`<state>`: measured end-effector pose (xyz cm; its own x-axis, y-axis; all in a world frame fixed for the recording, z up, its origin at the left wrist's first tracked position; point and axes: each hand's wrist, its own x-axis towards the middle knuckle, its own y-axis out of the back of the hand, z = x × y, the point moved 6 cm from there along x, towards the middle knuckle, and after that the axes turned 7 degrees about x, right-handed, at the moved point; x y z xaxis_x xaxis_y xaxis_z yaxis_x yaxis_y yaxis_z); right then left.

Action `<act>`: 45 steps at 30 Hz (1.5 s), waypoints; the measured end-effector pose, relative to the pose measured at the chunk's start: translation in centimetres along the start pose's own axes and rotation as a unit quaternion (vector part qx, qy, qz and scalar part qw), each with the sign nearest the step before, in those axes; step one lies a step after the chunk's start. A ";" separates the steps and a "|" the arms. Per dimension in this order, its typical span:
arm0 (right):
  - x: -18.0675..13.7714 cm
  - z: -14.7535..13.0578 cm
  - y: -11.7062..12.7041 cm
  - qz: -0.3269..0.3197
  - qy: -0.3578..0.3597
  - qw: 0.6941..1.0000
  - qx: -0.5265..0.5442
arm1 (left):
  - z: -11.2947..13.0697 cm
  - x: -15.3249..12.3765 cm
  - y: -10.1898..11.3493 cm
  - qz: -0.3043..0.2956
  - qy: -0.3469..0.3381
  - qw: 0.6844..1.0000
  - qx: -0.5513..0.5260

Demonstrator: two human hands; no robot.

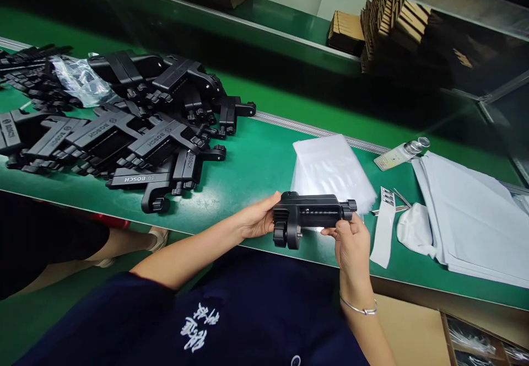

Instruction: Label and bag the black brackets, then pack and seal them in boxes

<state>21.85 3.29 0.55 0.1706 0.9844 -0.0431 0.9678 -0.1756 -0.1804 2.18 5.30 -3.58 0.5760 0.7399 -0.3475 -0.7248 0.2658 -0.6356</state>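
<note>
Single head-worn camera, facing forward and down, close over green bench (256, 159) and hands (353, 242).

Black T-shaped plastic bracket (319, 202): looking matt
Green flat plastic-looking tabletop (256, 162): looking smooth
Translucent rectangular plastic sheets (330, 162): looking glossy
Silver ring-shaped metal bracelet (364, 311): shining

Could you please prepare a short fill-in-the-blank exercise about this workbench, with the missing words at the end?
1. The left hand and the right hand hold one black bracket; the silver bangle is on the wrist of the ____ one.
2. The brand name in pale letters on the piled brackets is ____.
3. The tabletop is ____ in colour.
4. In the picture, the white sheets lie toward the right and the piled brackets toward the ____.

Missing words: right; BOSCH; green; left.
</note>
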 end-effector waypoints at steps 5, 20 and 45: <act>0.0 -0.1 -0.5 0.000 -0.004 1.000 -0.007 | -1.0 0.0 0.3 -0.007 0.032 0.997 -0.073; -0.3 -3.8 -1.2 -0.131 0.148 0.924 -0.328 | 1.3 2.2 2.6 0.098 0.034 0.993 0.061; -0.9 0.0 7.4 0.007 -0.012 0.995 -0.099 | 0.6 7.3 -12.1 -0.030 -0.200 0.901 0.384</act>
<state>28.89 1.12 -0.74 0.1828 0.9808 -0.0686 0.9831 -0.1820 0.0171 14.91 7.88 2.01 0.5523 0.8324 0.0448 -0.8329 0.5487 0.0722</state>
